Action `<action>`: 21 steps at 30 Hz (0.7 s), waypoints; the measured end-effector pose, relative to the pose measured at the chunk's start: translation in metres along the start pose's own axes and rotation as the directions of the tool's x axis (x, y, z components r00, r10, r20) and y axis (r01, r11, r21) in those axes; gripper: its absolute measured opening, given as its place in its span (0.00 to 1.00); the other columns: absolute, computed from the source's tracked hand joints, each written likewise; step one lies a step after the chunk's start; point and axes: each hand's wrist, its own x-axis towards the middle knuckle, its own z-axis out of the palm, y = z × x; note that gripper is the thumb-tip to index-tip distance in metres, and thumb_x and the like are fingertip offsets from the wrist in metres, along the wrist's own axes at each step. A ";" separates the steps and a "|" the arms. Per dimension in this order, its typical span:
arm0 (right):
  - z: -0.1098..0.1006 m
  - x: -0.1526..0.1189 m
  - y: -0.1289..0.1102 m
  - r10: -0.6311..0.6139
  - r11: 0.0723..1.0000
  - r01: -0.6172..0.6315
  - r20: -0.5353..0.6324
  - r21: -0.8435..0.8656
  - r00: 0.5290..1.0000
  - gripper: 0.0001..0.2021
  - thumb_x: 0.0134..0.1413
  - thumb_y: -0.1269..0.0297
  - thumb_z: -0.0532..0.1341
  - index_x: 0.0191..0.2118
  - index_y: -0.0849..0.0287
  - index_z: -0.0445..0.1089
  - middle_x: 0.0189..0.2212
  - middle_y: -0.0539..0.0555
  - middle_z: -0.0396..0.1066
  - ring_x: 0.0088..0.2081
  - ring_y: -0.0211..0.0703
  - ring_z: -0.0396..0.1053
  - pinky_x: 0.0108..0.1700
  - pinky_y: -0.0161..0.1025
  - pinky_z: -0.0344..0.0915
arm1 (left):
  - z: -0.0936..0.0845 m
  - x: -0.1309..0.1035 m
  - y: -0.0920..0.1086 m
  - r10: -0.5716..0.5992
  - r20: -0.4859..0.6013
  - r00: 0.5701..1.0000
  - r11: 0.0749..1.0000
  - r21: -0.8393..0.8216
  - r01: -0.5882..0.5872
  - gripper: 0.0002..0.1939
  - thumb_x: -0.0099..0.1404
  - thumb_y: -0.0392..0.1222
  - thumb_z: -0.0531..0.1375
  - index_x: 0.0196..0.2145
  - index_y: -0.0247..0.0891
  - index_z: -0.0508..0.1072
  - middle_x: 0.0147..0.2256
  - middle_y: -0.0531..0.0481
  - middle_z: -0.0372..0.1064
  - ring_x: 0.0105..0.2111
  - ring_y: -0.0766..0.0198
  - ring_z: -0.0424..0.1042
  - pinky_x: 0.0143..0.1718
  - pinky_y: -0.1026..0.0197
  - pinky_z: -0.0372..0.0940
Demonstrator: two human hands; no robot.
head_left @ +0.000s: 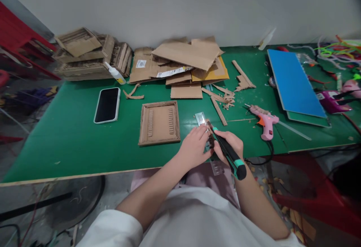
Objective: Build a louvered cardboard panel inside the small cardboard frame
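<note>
My right hand (232, 145) is wrapped round a black and green utility knife (231, 154), its blade end pointing away from me. Beneath my left hand (196, 143) lies a clear ruler (200, 118), pressed down by the fingers near the table's front edge. A narrow piece of brown cardboard shows beside the ruler at the knife's tip, partly hidden by the hands. Left of my hands lies a square cardboard tray (160, 124) with a raised rim and two rows of small ridged strips inside.
Cardboard sheets (183, 55) and stacked cardboard frames (81, 57) fill the back. A phone (107, 105) and a glue bottle (115, 73) lie left. Cardboard scraps (225, 98), a pink glue gun (265, 121) and a blue board (296, 85) are to the right.
</note>
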 end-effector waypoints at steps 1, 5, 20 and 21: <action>0.000 0.000 0.000 -0.004 1.000 0.004 0.000 -0.006 1.000 0.18 0.43 0.72 0.59 0.44 0.60 0.67 0.33 0.56 0.73 0.31 0.43 0.70 0.34 0.40 0.69 | 0.000 0.000 0.000 0.000 0.000 1.000 1.000 0.000 0.000 0.23 0.59 0.45 0.54 0.50 0.31 0.62 0.55 0.38 0.58 0.58 0.52 0.54 0.59 0.49 0.51; 0.002 0.002 -0.001 -0.013 0.999 0.014 0.017 -0.036 1.000 0.17 0.45 0.72 0.58 0.45 0.59 0.66 0.33 0.56 0.73 0.32 0.43 0.70 0.35 0.40 0.69 | 0.001 0.001 -0.001 -0.002 0.003 1.000 1.000 0.002 0.002 0.23 0.58 0.43 0.54 0.50 0.31 0.62 0.55 0.39 0.58 0.58 0.52 0.54 0.59 0.49 0.51; 0.001 0.001 -0.001 -0.025 0.998 0.025 0.011 -0.064 1.000 0.15 0.47 0.69 0.57 0.44 0.56 0.65 0.29 0.54 0.71 0.29 0.42 0.69 0.32 0.38 0.68 | 0.001 0.000 -0.001 -0.002 0.004 1.000 1.000 -0.011 0.002 0.23 0.59 0.44 0.54 0.50 0.31 0.61 0.55 0.37 0.58 0.58 0.51 0.54 0.59 0.48 0.51; 0.001 0.001 -0.001 -0.026 0.998 0.027 0.010 -0.063 1.000 0.15 0.47 0.68 0.57 0.44 0.56 0.65 0.29 0.54 0.71 0.29 0.42 0.69 0.32 0.38 0.68 | 0.001 0.000 -0.001 0.001 0.003 1.000 1.000 -0.012 -0.001 0.23 0.59 0.44 0.54 0.50 0.31 0.62 0.55 0.37 0.58 0.58 0.51 0.54 0.59 0.48 0.51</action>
